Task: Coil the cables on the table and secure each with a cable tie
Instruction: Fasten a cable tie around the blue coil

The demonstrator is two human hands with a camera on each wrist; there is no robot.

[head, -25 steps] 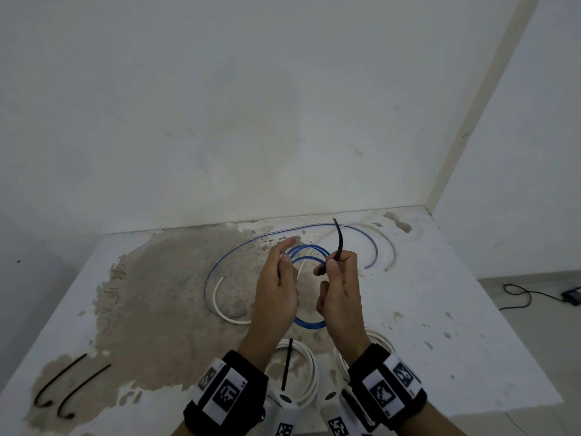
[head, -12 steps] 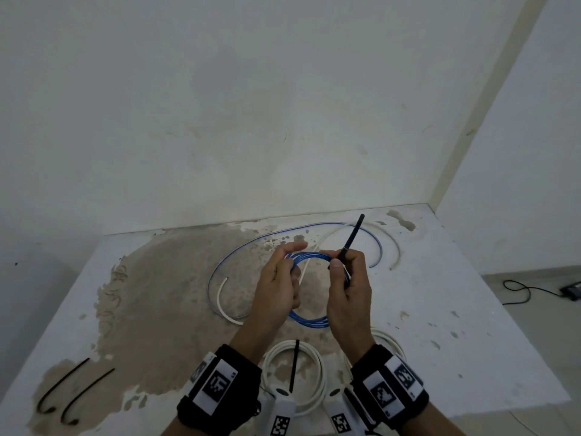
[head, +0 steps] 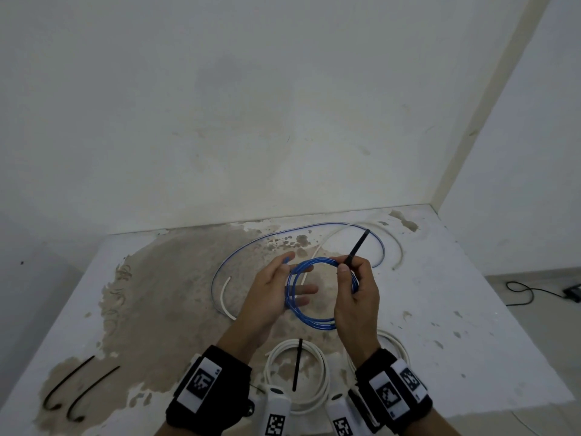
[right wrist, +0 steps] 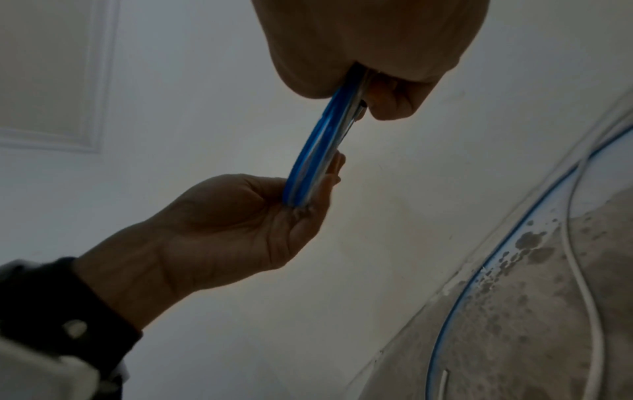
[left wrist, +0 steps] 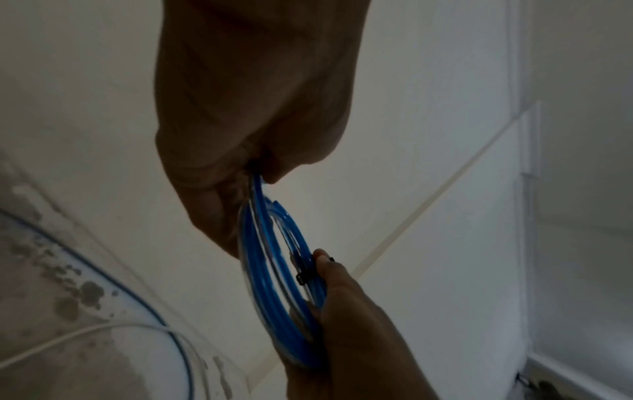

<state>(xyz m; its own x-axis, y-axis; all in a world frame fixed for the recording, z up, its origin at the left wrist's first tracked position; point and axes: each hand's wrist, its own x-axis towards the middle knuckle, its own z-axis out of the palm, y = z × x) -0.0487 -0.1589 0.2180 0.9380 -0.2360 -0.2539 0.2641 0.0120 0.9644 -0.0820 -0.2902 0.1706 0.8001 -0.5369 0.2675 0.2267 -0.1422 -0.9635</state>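
I hold a small blue cable coil (head: 314,319) up over the table (head: 471,325) with both hands. My left hand (head: 294,275) pinches its left side between the thumb and outstretched fingers. My right hand (head: 347,266) grips the right side and pinches a black cable tie (head: 356,247), whose tail points up and to the right. In the left wrist view the tie's head (left wrist: 303,278) sits against the coil (left wrist: 274,257) beside my right thumb. The right wrist view shows the coil (right wrist: 318,151) edge-on between both hands.
A loose blue cable (head: 251,247) and a loose white cable (head: 400,247) curve across the back of the table. A tied white coil (head: 320,360) lies near the front edge, with another white coil (head: 396,343) under my right wrist. Two black ties (head: 72,391) lie at the front left.
My hands have moved apart, so the blue coil shows as a full ring between them. The tie's tail has swung from near upright to leaning right. My left fingers have spread out.
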